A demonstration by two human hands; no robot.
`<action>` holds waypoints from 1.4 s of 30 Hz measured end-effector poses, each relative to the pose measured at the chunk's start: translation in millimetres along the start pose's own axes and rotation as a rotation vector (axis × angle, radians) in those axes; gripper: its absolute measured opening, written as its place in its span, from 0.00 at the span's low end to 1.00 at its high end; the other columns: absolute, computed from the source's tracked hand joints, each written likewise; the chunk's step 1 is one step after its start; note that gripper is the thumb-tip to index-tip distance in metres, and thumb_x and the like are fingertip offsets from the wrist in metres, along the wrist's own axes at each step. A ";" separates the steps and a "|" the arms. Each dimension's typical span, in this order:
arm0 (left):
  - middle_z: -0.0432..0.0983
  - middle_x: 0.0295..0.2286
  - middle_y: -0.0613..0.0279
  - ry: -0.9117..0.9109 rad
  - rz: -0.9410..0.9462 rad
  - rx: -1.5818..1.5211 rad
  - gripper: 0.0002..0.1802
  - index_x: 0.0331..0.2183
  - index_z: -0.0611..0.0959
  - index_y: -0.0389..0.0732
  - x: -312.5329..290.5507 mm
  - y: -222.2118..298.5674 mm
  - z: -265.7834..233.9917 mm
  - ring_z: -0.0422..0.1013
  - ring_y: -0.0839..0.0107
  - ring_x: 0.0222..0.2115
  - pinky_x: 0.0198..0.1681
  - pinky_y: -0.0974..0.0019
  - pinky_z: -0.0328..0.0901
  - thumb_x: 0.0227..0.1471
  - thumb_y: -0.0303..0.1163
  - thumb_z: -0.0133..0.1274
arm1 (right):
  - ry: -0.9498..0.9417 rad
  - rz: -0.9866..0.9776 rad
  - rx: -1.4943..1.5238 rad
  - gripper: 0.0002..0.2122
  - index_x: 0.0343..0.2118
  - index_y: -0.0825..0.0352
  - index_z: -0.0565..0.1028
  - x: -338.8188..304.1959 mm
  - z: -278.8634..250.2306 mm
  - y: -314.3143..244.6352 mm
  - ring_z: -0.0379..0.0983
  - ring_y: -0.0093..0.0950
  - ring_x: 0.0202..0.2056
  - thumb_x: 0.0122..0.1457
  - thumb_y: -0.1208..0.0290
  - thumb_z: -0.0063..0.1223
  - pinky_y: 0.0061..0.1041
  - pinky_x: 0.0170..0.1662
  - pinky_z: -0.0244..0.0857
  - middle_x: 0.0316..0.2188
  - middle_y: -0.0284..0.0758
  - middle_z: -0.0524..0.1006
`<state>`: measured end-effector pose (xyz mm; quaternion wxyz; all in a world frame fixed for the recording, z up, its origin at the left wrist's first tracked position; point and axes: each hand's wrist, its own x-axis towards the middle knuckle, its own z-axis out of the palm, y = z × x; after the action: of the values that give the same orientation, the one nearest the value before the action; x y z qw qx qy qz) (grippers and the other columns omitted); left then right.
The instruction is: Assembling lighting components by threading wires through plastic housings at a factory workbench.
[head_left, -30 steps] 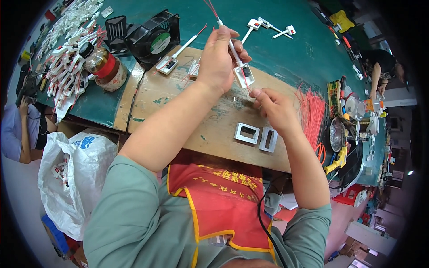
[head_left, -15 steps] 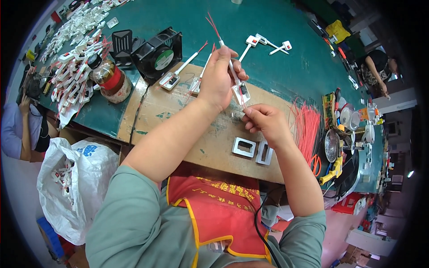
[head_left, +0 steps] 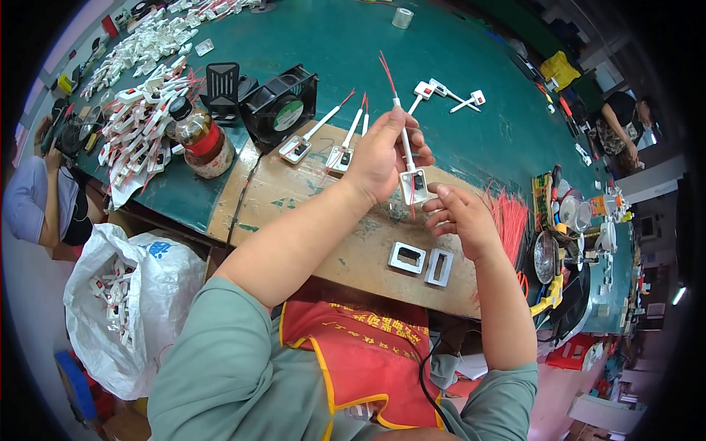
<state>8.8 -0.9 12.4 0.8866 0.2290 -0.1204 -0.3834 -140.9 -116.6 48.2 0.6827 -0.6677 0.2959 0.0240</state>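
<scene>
My left hand (head_left: pixel 382 158) is closed around the white tube of a plastic switch housing (head_left: pixel 414 188). Red wires stick out of the tube's upper end, and a black part and a red wire show in its boxy lower end. Close by the box's right edge is my right hand (head_left: pixel 467 219), its fingers loosely curled and apart; whether a fingertip touches the box is hard to tell. Similar housings with red wires, one (head_left: pixel 296 149) and another (head_left: pixel 339 159), lie on the cardboard (head_left: pixel 294 202) to the left.
Two metal frames (head_left: pixel 407 256) lie near the front edge. Red wires (head_left: pixel 507 220) are bundled at right, beside tools and a yellow-handled tool (head_left: pixel 548 295). At left stand a black fan (head_left: pixel 279 103), a bottle (head_left: pixel 200 140), piled housings (head_left: pixel 140 125) and a white sack (head_left: pixel 158 294).
My right fingers have loosened from the red wire below the box and spread a little. The view has shifted, so both hands and the housing appear lower and further right.
</scene>
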 end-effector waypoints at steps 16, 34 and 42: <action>0.54 0.56 0.48 -0.131 1.061 1.213 0.39 0.58 0.58 0.35 -24.4 2.2 12.0 0.54 0.56 0.57 0.58 0.57 0.50 0.54 0.51 0.49 | -0.019 -0.014 0.163 0.10 0.30 0.66 0.74 51.8 14.4 -8.7 0.68 0.17 0.22 0.60 0.64 0.48 0.17 0.24 0.62 0.24 0.28 0.74; 0.60 0.52 0.49 -0.365 0.936 1.285 0.31 0.52 0.69 0.41 -33.4 -8.0 21.5 0.57 0.48 0.54 0.57 0.48 0.53 0.49 0.46 0.55 | 0.608 -0.391 -1.164 0.28 0.54 0.63 0.66 239.0 -90.9 -61.8 0.62 0.42 0.55 0.53 0.52 0.53 0.36 0.55 0.59 0.55 0.44 0.65; 0.64 0.50 0.52 -0.341 0.874 1.349 0.30 0.51 0.70 0.41 -27.1 -12.2 19.1 0.58 0.51 0.54 0.58 0.49 0.52 0.51 0.46 0.54 | 0.555 -0.106 -1.328 0.28 0.51 0.63 0.69 260.7 -80.0 -75.2 0.65 0.43 0.52 0.58 0.44 0.38 0.39 0.54 0.60 0.52 0.46 0.67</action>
<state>-24.6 5.6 21.8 0.5973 0.5837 -0.5364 0.1215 76.3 -293.1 7.3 0.0327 -0.9368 0.3484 -0.0049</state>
